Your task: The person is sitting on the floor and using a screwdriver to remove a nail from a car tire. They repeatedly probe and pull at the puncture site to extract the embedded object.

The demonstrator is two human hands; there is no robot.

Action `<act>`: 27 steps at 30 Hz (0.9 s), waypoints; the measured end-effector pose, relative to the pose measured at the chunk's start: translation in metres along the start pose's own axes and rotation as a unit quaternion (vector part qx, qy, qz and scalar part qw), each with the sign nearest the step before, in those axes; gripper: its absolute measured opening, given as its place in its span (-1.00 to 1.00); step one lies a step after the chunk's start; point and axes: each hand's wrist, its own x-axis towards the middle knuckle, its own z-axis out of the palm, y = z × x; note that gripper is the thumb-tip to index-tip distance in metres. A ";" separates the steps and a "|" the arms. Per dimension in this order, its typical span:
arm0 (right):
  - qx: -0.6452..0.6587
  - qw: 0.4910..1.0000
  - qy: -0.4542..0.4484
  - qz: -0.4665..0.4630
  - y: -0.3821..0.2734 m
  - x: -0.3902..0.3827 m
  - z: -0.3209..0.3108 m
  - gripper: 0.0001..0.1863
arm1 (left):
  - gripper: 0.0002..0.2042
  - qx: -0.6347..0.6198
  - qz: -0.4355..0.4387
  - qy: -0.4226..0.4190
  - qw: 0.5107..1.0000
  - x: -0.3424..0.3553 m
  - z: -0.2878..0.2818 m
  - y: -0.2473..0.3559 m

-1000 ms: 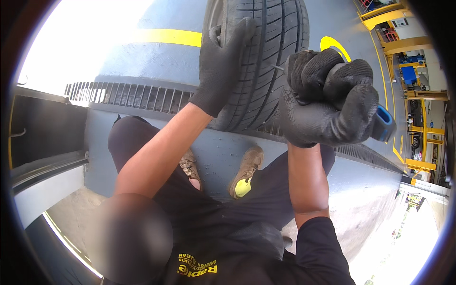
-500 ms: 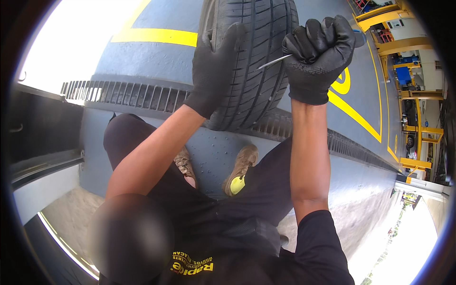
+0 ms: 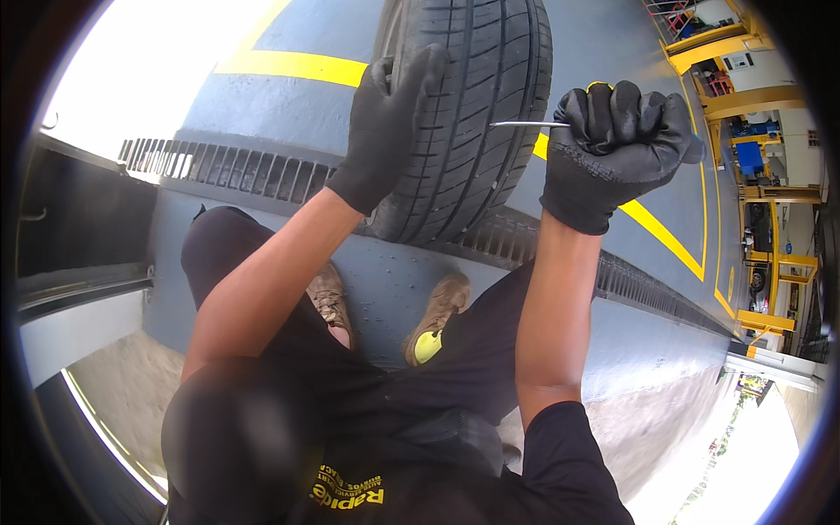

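A black tire (image 3: pixel 477 105) stands upright before me, its grooved tread facing me. My left hand (image 3: pixel 385 131), in a black glove, is closed over the tire's left edge, fingers on the sidewall side and thumb along the tread. My right hand (image 3: pixel 617 153), gloved too, makes a fist around a hand tool with a thin silver shaft (image 3: pixel 529 124). Its shaft points left, and the tip shows in front of the tread; whether it touches cannot be seen. Most of the handle is hidden in the fist, so the exact kind of tool is unclear.
A floor drain grate (image 3: pixel 236 171) runs across beneath the tire. Yellow lines (image 3: pixel 302 66) mark the blue-grey floor. My brown shoes (image 3: pixel 442 306) are close to the tire's near side. Yellow lift posts (image 3: pixel 744 103) stand far right, and a dark panel (image 3: pixel 83 210) is at left.
My right hand has moved right and toward me with the tool, whose shaft now lies nearly level. The left hand keeps its place on the tire.
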 end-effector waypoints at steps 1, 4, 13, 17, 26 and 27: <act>-0.035 0.998 -0.027 -0.038 0.002 -0.005 0.006 -0.58 | -0.39 -0.005 0.019 0.016 1.000 0.001 0.001 -0.001; -0.055 0.994 -0.068 -0.066 0.011 -0.015 0.012 -0.60 | -0.37 -0.031 -0.012 0.011 0.999 0.002 0.001 -0.002; -0.226 0.961 -0.033 -0.155 0.022 -0.049 0.044 -0.57 | -0.32 -0.033 0.004 0.015 0.999 0.000 0.002 0.003; -0.264 0.938 -0.114 -0.192 0.027 -0.049 0.030 -0.60 | -0.28 -0.030 -0.003 0.014 0.999 0.003 0.001 -0.004; -0.081 0.992 -0.095 0.014 0.016 -0.012 0.026 -0.51 | -0.25 0.004 -0.055 0.032 0.998 -0.004 0.006 0.008; -0.062 0.993 -0.094 0.033 0.018 -0.008 0.024 -0.51 | -0.31 0.012 -0.059 0.029 0.998 -0.007 0.007 0.011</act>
